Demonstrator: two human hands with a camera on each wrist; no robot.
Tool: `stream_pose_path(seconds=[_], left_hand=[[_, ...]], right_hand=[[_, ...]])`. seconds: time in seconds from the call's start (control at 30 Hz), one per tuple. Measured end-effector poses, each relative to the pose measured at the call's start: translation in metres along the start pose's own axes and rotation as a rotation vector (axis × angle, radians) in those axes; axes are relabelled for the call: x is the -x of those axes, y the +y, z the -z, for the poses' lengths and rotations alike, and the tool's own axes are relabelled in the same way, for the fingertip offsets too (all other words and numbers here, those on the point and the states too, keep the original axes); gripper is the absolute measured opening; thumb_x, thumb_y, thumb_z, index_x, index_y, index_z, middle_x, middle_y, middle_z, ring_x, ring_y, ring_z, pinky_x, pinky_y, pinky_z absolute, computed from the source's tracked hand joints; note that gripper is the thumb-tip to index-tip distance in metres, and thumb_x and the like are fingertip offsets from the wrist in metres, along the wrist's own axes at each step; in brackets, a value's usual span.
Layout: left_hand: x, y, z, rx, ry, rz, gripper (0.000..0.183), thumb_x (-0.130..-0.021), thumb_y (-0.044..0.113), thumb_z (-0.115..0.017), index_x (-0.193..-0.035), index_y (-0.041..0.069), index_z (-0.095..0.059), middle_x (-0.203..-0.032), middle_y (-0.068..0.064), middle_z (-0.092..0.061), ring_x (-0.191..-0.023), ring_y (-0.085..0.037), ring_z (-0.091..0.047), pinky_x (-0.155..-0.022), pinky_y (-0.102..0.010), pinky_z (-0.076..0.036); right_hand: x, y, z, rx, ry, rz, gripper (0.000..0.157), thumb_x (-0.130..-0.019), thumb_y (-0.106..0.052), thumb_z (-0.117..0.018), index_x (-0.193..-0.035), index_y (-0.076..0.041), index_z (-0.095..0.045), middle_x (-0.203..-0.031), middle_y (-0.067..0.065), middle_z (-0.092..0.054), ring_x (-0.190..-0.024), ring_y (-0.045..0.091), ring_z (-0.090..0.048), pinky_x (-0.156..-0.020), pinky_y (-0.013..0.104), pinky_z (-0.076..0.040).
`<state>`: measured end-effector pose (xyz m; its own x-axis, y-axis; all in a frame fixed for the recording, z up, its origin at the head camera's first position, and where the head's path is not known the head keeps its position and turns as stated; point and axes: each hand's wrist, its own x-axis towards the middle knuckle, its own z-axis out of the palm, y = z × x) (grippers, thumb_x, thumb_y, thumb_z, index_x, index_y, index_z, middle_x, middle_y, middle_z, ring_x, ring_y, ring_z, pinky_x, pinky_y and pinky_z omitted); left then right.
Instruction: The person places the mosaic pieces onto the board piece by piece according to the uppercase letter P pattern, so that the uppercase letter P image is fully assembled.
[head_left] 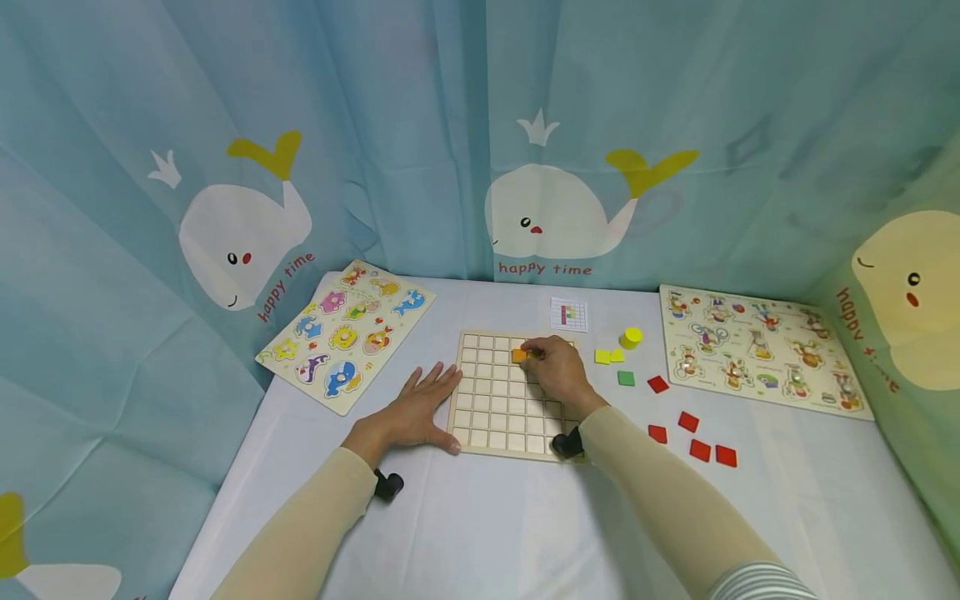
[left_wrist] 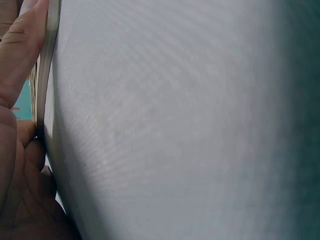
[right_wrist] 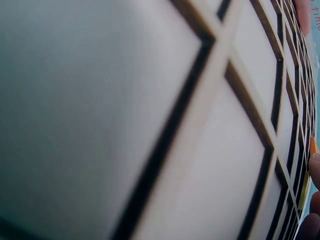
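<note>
A wooden grid board point(head_left: 480, 400) lies on the white-covered table in the head view. My left hand point(head_left: 416, 410) rests by its left edge, fingers spread, the thumb at the lower left corner. My right hand point(head_left: 558, 371) is over the board's upper right part and pinches an orange square tile point(head_left: 519, 356) near the top row. In the right wrist view the orange tile point(right_wrist: 313, 146) shows beside the fingertips point(right_wrist: 315, 167), with a yellow piece point(right_wrist: 303, 192) just below. The right hand hides several board squares.
Right of the board lie yellow tiles point(head_left: 602, 357), a yellow cylinder point(head_left: 631, 337), a green tile point(head_left: 626, 378) and several red tiles point(head_left: 700, 451). A small pattern card point(head_left: 569, 315) lies behind the board. Picture puzzles stand at left point(head_left: 352, 329) and right point(head_left: 750, 383).
</note>
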<state>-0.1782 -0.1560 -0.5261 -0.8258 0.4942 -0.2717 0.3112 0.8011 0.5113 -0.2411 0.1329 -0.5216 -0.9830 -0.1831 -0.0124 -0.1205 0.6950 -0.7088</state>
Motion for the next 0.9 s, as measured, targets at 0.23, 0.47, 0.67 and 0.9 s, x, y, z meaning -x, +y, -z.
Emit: stream_pose_path(seconds=[0.23,0.47,0.67,0.9], left_hand=[[-0.0004,-0.0003,0.0,-0.005,-0.002,-0.003,0.131,-0.073,0.059,-0.091,-0.171,0.014,-0.017,-0.178,0.0,-0.011,-0.166,-0.021,0.002,-0.135,-0.044,0.008],[-0.0004,0.0002,0.0001,-0.009,0.002,-0.006,0.131,-0.072,0.059,-0.091,-0.17,0.014,-0.018,-0.178,-0.001,-0.012,-0.166,-0.021,0.001,-0.135,-0.044,0.007],[-0.0006,-0.0009,-0.0005,-0.004,0.003,-0.004,0.131,-0.072,0.061,-0.091,-0.17,0.015,-0.017,-0.178,0.0,-0.011,-0.166,-0.02,0.002,-0.135,-0.043,0.008],[-0.0004,-0.0015,-0.0011,-0.003,-0.001,-0.002,0.132,-0.072,0.061,-0.09,-0.171,0.016,-0.016,-0.178,0.002,-0.009,-0.166,-0.019,0.003,-0.135,-0.042,0.009]], right_hand=[[0.0002,-0.0004,-0.0001,0.015,-0.013,-0.019,0.03,-0.097,-0.015,-0.075,-0.126,-0.006,-0.076,-0.122,0.019,-0.068,-0.11,0.034,-0.066,-0.097,0.05,-0.056],[0.0005,-0.0001,0.0,0.002,-0.017,-0.028,0.029,-0.097,-0.014,-0.076,-0.124,-0.005,-0.077,-0.124,0.019,-0.067,-0.11,0.034,-0.067,-0.097,0.05,-0.057],[0.0,0.0003,-0.0007,0.005,-0.018,-0.019,0.028,-0.096,-0.013,-0.076,-0.124,-0.006,-0.077,-0.125,0.019,-0.067,-0.109,0.033,-0.066,-0.096,0.05,-0.057],[0.0002,-0.0003,0.0,-0.013,-0.015,-0.038,0.03,-0.096,-0.013,-0.076,-0.125,-0.007,-0.077,-0.126,0.018,-0.066,-0.109,0.034,-0.066,-0.095,0.049,-0.056]])
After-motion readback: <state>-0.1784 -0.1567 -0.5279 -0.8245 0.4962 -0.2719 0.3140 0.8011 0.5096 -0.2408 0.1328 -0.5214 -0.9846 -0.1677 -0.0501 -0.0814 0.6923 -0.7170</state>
